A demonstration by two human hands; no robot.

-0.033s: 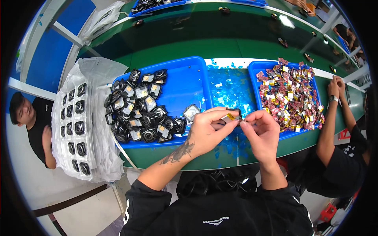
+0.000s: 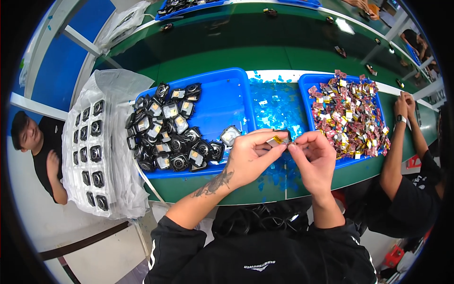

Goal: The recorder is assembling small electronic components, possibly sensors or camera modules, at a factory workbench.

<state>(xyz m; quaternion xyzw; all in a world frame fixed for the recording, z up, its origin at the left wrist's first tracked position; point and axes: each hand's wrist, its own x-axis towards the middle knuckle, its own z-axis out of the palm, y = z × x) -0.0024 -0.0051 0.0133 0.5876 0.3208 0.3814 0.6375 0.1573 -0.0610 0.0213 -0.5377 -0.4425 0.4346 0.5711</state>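
Note:
My left hand (image 2: 253, 158) is closed around a small black watch case (image 2: 283, 134), held above the table between the two trays. A silver piece with yellow tape (image 2: 275, 141) shows at the case, next to my left thumb. My right hand (image 2: 313, 158) meets it from the right, thumb and forefinger pinched together at the case's edge. What lies between those right fingertips is too small to make out. To the left, a blue tray (image 2: 222, 102) bears a heap of similar black watch cases (image 2: 177, 144). One pale-backed case (image 2: 230, 136) lies apart, near my left hand.
At the right, a second blue tray (image 2: 305, 102) is heaped with pink circuit boards (image 2: 347, 118) with yellow tape. Blue film scraps (image 2: 272, 111) litter the table between trays. Clear plastic trays of watch cases (image 2: 97, 154) stand left. A co-worker's forearms (image 2: 395, 142) reach in at right.
My hands and the watch case stay almost where they were. The small parts on the green surface beyond have shifted slightly rightward, and the hand of the person at left has moved a little.

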